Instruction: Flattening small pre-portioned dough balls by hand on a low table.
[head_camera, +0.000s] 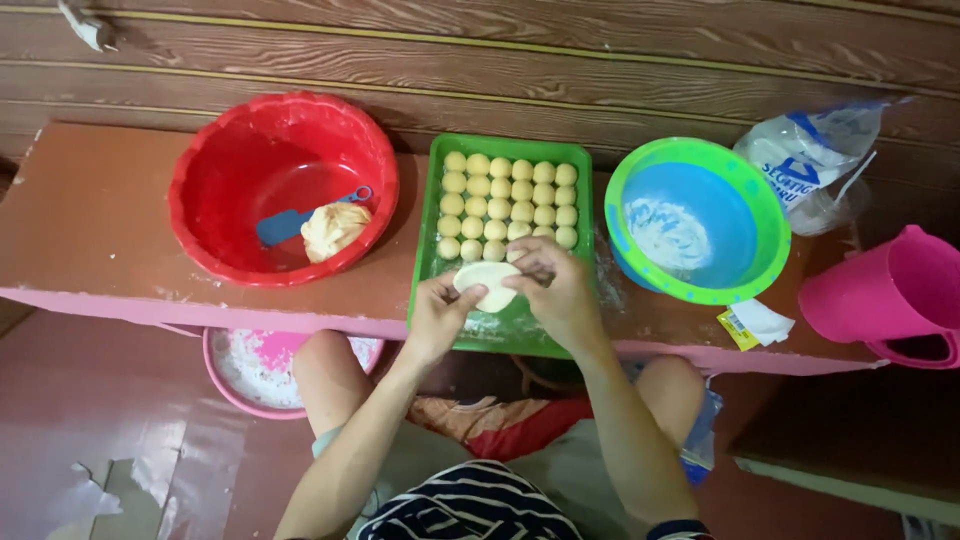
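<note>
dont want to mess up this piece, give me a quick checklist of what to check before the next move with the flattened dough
1. Flat round pale dough disc held by both hands: ok, left hand and right hand pinch its edges.
2. Disc over the green rectangular plastic tray: ok.
3. Small yellow filling balls within reach: ok, rows lie just behind the disc.
4. A ball already on the disc: cannot tell, fingers hide part of it.
5. Flour in the blue bowl with green rim: ok, white powder shows inside.
6. Spare dough: ok, a lump sits in the red round plastic basin beside a blue scraper.
</note>
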